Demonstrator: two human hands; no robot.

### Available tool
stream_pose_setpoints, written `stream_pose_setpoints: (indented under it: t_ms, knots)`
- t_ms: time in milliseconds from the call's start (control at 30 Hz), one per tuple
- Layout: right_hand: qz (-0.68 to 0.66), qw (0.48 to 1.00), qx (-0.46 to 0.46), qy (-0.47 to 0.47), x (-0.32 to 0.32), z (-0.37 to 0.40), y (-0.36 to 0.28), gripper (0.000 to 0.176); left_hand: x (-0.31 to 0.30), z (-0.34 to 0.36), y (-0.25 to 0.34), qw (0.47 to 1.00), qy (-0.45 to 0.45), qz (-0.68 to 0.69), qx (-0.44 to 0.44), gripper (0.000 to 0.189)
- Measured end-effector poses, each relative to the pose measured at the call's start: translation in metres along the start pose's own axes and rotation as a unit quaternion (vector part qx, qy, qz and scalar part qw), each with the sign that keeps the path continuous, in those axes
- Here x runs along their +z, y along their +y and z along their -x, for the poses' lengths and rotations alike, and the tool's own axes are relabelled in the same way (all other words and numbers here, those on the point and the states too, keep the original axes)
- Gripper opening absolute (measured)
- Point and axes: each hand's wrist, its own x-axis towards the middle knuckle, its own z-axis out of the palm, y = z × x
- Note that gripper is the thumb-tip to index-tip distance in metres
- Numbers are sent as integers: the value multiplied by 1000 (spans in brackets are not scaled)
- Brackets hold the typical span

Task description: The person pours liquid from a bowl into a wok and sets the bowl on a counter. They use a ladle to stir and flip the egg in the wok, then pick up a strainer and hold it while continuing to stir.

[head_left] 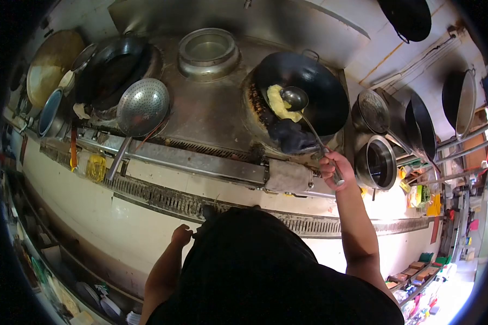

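My right hand [337, 170] is closed around the handle of a metal ladle [295, 98]. The ladle's bowl rests in a black wok [325, 97] on the right burner, touching a piece of yellow, egg-like food [279, 103]. A dark cloth [291, 136] lies over the wok's near edge. Down by the left side of my body, my left hand [183, 235] has its fingers curled together; whether it grips anything is too small to make out.
A perforated strainer [142, 107] lies left, its handle over the stove's front edge. Behind it sits a second wok [114, 70]. A round metal pot [207, 49] stands at the back centre. A steel pot [377, 162] and hanging pans are at the right.
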Motion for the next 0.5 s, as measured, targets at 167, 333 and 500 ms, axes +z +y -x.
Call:
stream_pose_setpoints:
  t_ms: [167,333,500]
  knots:
    - [-41,999,13,-31,-2,8,-8,12,12,-13,-13,971,-8,207,-117,34]
    - [-53,998,-32,-10,-8,20,-17,11,26,-24,-31,975,-1,205,-90,35]
    - [22,996,-87,7,-5,22,-27,24,18,-25,-24,981,-20,176,-78,35]
